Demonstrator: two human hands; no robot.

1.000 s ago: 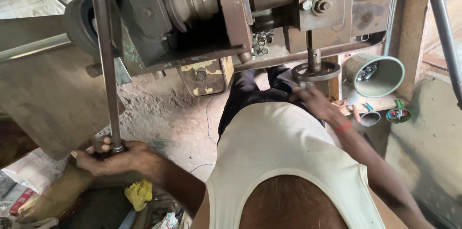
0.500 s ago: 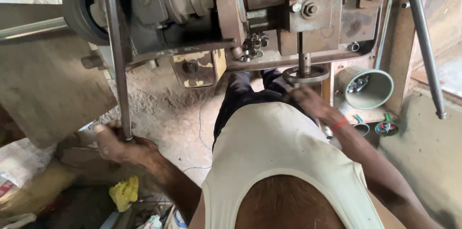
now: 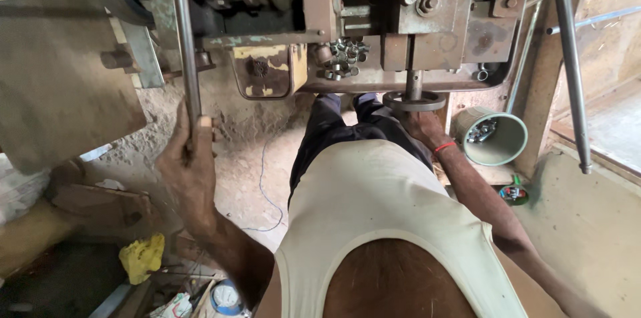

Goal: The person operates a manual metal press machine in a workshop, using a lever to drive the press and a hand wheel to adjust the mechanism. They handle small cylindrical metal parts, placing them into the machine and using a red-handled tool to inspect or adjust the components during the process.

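While the left hand [image 3: 190, 157] grips the long steel lever [image 3: 185, 44] at the press machine's [image 3: 374, 31] left edge, the right hand [image 3: 420, 124] rests under the round die ring [image 3: 414, 101]; its grasp I cannot tell; a stroke seems underway

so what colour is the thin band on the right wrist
Red. The thin wrist band sits just behind the right hand under the round metal handwheel, clearest in the head view.
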